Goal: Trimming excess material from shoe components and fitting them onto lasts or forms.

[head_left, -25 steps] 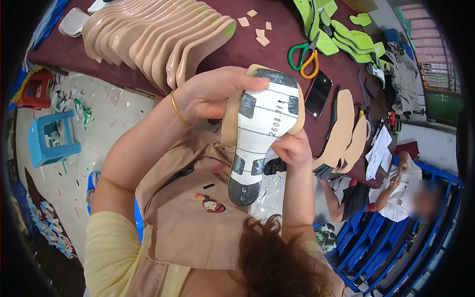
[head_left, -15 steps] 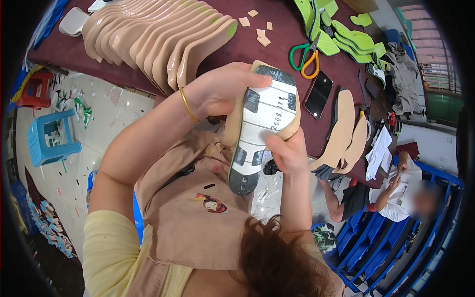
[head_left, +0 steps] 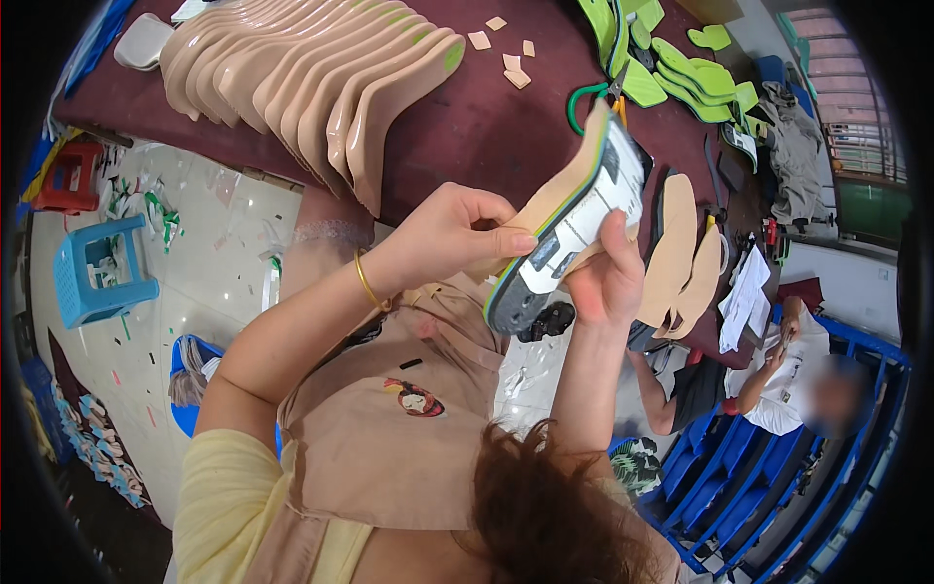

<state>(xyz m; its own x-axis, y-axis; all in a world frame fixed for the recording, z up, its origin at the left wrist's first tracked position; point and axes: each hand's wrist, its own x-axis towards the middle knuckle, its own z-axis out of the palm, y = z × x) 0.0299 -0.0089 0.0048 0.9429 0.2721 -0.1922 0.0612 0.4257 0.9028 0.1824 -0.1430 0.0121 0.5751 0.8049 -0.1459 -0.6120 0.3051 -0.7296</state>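
Both my hands hold a tilted insole (head_left: 592, 202) with a beige top sheet and a white, black and green-edged underside. My left hand (head_left: 462, 234) pinches its left edge near the dark heel end, thumb on top. On the other side, my right hand (head_left: 608, 277) grips it with the thumb raised along the edge; its other fingers are partly hidden. Behind the toe end lie scissors (head_left: 581, 105) with a green handle loop, partly covered. More beige insoles (head_left: 671, 258) rest on the table to the right of my right hand.
A long row of glossy beige insoles (head_left: 336, 97) stands on the dark red table (head_left: 486, 127), near small beige scraps (head_left: 516, 76). Bright green insole pieces (head_left: 696, 78) lie at the far right. A blue stool (head_left: 102, 273) stands left; a seated person (head_left: 783, 380) is at right.
The insole has swung to the right and tilted, showing its beige side and green edge. My left hand has shifted from the toe end down to the heel-side edge.
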